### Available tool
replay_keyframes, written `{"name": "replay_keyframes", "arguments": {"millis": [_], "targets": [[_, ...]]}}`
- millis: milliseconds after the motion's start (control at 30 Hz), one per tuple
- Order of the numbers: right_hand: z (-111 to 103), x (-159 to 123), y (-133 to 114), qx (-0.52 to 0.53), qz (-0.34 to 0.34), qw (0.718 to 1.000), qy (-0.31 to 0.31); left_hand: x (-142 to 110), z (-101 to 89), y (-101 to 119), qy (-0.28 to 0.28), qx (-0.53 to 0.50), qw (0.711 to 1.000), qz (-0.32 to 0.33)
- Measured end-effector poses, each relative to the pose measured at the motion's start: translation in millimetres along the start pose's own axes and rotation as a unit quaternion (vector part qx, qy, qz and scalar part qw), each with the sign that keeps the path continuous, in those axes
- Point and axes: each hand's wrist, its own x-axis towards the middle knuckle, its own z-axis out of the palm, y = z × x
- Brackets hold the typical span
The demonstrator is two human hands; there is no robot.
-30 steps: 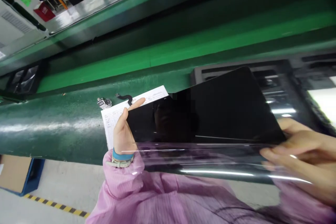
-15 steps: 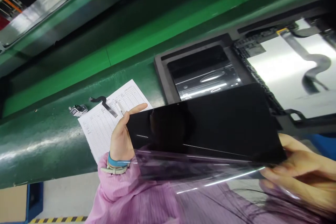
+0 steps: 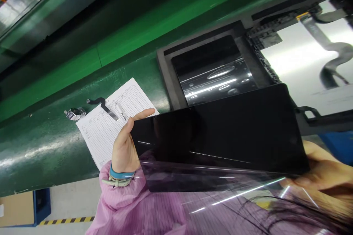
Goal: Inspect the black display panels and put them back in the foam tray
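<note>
A black glass screen panel (image 3: 237,128) is tilted in front of me, held between both hands. My left hand (image 3: 125,150) grips its left edge, with the index finger stretched along the top edge. At the lower right corner, my right hand (image 3: 328,172) is closed around the panel's end; its fingertips are partly hidden and blurred. A clear film (image 3: 220,202) hangs below the panel's lower edge, reaching to my right fingers, with bright streaks of reflection on it. How much of the film still clings to the glass, I cannot tell.
On the green bench (image 3: 55,147) lie a printed form (image 3: 96,136), a black ribbon cable (image 3: 102,104), a pen (image 3: 120,111) and a wristwatch (image 3: 75,114). A dark foam tray (image 3: 165,80) holds a shiny black part (image 3: 212,69) and a silver device with circuitry (image 3: 298,51). A blue bin (image 3: 338,147) stands lower right.
My right hand and the panel's right end have shifted a little to the right. More of the film shows away from the panel near my right fingers. The view has shifted slightly.
</note>
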Motion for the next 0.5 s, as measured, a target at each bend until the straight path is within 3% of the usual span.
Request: {"name": "replay_keyframes", "arguments": {"millis": [133,267,500], "targets": [[7.4,12.4,-13.9,-0.014,-0.129,0.99,-0.052,-0.3,0.5,0.5,0.012,0.013,1.0,0.011],[9.6,12.2,-13.3,-0.011,-0.133,0.989,-0.055,-0.2,-3.9,0.6,-0.005,0.018,1.0,0.008],[7.9,11.6,-9.1,-0.028,-0.142,0.987,-0.067,-4.2,3.9,2.0,0.024,0.007,1.0,0.006]]}}
